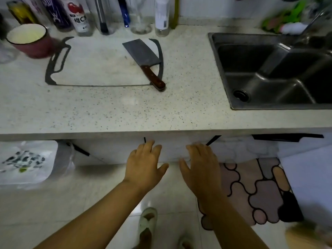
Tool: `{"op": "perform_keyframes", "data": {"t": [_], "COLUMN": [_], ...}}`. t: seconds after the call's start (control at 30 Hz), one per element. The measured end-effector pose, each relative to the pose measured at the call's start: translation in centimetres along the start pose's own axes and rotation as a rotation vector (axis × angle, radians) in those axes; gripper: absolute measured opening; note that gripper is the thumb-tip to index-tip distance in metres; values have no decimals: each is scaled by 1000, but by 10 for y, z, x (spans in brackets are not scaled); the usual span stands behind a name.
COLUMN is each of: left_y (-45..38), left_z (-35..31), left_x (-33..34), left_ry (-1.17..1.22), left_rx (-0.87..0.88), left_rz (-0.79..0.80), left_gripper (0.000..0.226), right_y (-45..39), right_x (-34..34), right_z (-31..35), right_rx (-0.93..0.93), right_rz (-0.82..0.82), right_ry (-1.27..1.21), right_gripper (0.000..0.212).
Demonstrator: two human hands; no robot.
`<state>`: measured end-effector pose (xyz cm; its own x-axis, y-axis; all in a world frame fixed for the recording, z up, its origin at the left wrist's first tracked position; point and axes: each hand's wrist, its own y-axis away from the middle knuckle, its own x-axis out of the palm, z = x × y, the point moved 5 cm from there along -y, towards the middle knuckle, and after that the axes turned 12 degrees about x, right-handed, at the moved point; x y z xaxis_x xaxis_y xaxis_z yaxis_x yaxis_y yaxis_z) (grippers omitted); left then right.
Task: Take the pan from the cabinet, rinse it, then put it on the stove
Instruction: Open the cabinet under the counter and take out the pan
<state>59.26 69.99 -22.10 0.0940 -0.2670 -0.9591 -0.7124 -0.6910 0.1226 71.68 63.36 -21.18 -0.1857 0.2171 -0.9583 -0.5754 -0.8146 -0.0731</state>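
No pan shows in the head view. Under the speckled countertop runs the white cabinet front with dark handle strips. My left hand and my right hand reach forward side by side in front of the cabinet doors, fingers spread, holding nothing. Their fingertips lie at the upper part of the doors, just below the counter's edge. The steel sink is set in the counter at the right, with a faucet above its far rim. The stove is out of view.
A white cutting board carries a cleaver. A red mug and several bottles line the back wall. A plastic bag hangs at the left. A patterned mat and a slippered foot are on the floor.
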Motion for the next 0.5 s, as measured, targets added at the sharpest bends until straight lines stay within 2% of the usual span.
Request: {"op": "perform_keyframes", "data": {"t": [0.17,0.27,0.37,0.5], "left_y": [-25,-35,-44,-60], "left_z": [-5,-9,-12,-4], "left_x": [34,58,83,98], "left_ry": [-91,-67,-80,-200], "left_rx": [-5,-1,31,145], "left_rz": [-109,-191,-322,-584], "left_gripper": [62,53,44,34], "right_y": [-27,-35,-44,-60], "right_x": [33,55,72,93], "right_z": [-28,-43,-58,-68], "right_rx": [-71,-135,-218,-292], "right_rz": [5,-40,-189,-450], "right_ry": [-41,-76,-107,-133], "right_gripper": [37,38,33,28]}}
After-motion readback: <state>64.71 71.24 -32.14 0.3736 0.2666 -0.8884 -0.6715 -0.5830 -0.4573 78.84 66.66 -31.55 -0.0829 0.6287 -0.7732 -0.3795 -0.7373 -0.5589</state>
